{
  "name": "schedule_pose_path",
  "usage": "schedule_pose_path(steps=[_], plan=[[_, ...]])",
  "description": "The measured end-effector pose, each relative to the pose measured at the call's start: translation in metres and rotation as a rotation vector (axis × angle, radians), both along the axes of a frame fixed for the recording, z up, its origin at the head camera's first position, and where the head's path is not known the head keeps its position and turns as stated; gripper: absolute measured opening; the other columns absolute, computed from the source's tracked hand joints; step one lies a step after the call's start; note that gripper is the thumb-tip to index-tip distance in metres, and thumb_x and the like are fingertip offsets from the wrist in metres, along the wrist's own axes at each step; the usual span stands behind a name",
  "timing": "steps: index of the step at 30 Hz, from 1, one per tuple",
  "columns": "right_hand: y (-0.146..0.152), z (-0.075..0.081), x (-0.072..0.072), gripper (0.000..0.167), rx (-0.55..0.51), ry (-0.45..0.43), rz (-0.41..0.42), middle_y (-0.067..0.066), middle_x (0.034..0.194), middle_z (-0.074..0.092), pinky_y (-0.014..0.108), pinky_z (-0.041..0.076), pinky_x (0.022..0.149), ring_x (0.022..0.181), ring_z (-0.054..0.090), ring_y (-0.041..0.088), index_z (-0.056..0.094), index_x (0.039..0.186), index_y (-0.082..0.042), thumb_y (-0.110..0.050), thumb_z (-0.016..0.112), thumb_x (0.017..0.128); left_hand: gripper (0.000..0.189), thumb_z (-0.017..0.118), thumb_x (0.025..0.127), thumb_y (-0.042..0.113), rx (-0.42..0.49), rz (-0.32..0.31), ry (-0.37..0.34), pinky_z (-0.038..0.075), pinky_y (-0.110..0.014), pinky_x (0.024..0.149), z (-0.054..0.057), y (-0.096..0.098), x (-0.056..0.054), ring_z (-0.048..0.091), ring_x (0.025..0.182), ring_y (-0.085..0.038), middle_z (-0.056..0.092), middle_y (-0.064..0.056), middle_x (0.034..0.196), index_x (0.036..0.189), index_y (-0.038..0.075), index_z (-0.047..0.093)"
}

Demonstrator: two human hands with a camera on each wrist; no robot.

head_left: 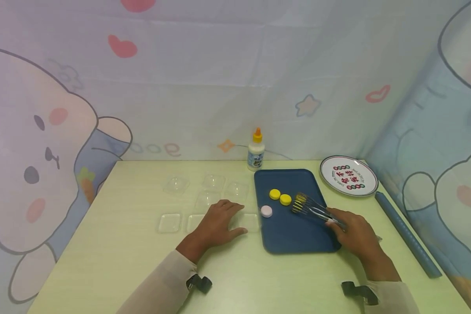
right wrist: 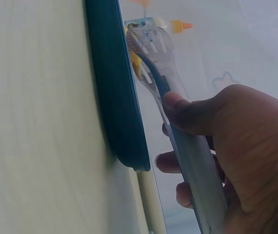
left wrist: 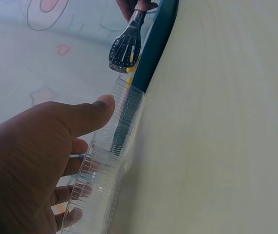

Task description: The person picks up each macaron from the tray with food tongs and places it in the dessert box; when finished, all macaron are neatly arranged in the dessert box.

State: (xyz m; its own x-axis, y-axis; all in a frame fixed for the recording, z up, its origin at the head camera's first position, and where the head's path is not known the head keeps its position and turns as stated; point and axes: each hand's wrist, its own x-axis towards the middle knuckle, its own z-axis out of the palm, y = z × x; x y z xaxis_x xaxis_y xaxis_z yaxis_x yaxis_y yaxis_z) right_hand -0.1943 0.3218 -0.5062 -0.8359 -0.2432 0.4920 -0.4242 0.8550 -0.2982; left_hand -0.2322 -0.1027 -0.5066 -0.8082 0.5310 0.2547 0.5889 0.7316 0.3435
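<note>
My right hand (head_left: pixel 355 233) grips the handle of slotted metal tongs (right wrist: pixel 151 46) above the right side of a dark blue tray (head_left: pixel 294 237). Yellow shows through the slots, where a yellow macaron (head_left: pixel 298 206) sits between the tong heads. Two more yellow macarons (head_left: pixel 274 194) and a pale pink macaron (head_left: pixel 266 211) lie on the tray. To the tray's left, my left hand (head_left: pixel 217 222) is spread at a row of clear plastic boxes (head_left: pixel 248 222), thumb apart from the fingers. In the left wrist view, its fingers show through a clear box wall (left wrist: pixel 97 165).
Several clear plastic pieces (head_left: pixel 176 184) lie behind the left hand. A white bottle with an orange tip (head_left: pixel 256 152) stands behind the tray. A round plate with red lettering (head_left: pixel 349 175) is at the back right, and a dark blue roll (head_left: pixel 408 235) lies along the right edge.
</note>
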Motion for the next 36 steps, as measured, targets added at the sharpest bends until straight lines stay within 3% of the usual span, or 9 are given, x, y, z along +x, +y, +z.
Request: schedule_pose_path(steps=[14,23,30,36], plan=[[-0.017,0.008,0.005,0.048,0.027,0.062,-0.019,0.02,0.107,0.082,0.061,0.06,0.072,0.094,0.079,0.042,0.077,0.132,-0.007,-0.009,0.091,0.086,0.065,0.081,0.096,0.044,0.011,-0.011,-0.005,0.051,-0.058,0.112,0.002,0.0,0.002,0.06,0.138,-0.033,0.072,-0.008,0.145,0.149,0.011,0.065],[-0.038,0.015,0.004,0.049,0.041,0.159,0.057,0.015,0.096,0.081,0.051,0.058,0.062,0.081,0.077,0.032,0.079,0.128,-0.008,-0.009,0.093,0.081,0.066,0.081,0.096,0.047,0.0,-0.01,0.016,0.051,-0.057,0.112,0.002,0.001,0.001,0.061,0.138,-0.032,0.072,-0.008,0.145,0.149,0.012,0.065],[-0.057,0.018,0.006,0.049,0.037,0.157,0.118,0.015,0.114,0.083,0.053,0.064,0.073,0.096,0.081,0.034,0.079,0.13,-0.01,-0.009,0.093,0.083,0.064,0.081,0.096,0.044,0.011,-0.026,0.017,0.051,-0.059,0.109,0.003,0.002,0.003,0.062,0.136,-0.034,0.073,-0.01,0.143,0.148,0.01,0.065],[-0.074,0.019,0.004,0.048,0.036,0.143,0.172,0.014,0.117,0.083,0.05,0.065,0.073,0.097,0.082,0.032,0.08,0.13,-0.011,-0.011,0.093,0.084,0.064,0.081,0.096,0.045,-0.006,-0.019,0.039,0.052,-0.058,0.109,0.003,0.001,0.002,0.062,0.135,-0.033,0.073,-0.008,0.142,0.148,0.011,0.065]])
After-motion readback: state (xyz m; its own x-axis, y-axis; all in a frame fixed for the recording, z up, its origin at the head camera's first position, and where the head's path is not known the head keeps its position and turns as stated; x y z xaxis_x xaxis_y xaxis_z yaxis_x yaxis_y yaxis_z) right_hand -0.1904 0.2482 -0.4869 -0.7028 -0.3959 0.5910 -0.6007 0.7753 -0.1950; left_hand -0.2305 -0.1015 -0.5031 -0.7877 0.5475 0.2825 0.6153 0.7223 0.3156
